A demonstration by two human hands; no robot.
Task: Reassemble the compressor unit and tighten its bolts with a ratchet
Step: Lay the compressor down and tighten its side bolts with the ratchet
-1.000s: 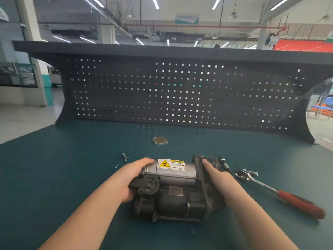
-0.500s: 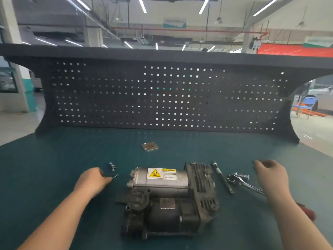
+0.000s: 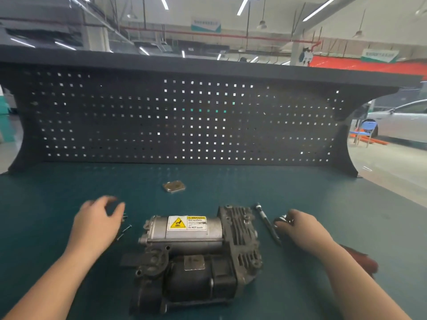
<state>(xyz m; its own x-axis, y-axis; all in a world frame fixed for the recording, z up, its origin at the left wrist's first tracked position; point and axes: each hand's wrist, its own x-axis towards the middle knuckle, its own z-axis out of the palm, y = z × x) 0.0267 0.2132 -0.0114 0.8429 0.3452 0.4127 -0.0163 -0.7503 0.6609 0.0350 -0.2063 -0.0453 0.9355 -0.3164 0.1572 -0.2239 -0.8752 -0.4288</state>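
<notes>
A dark green tabletop (image 3: 57, 204) runs back to a black pegboard panel (image 3: 138, 125) with rows of small square holes, light showing through them. A flat black shelf (image 3: 208, 65) caps the panel. Above, long strip lights (image 3: 243, 5) and a red pipe (image 3: 219, 34) cross a pale ceiling. At right, a white car (image 3: 402, 123) and a blue chair (image 3: 366, 130) stand on a grey floor (image 3: 392, 162).

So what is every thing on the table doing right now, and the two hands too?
Compressor: lying on the table, no hand on it.
Left hand: fingers loosely curled above the small screws, holding nothing.
Right hand: over the ratchet head, grip not clear.
Ratchet's red handle: flat on the table.
Thin metal rod: lying loose.
Small plate: lying apart, further back.
</notes>
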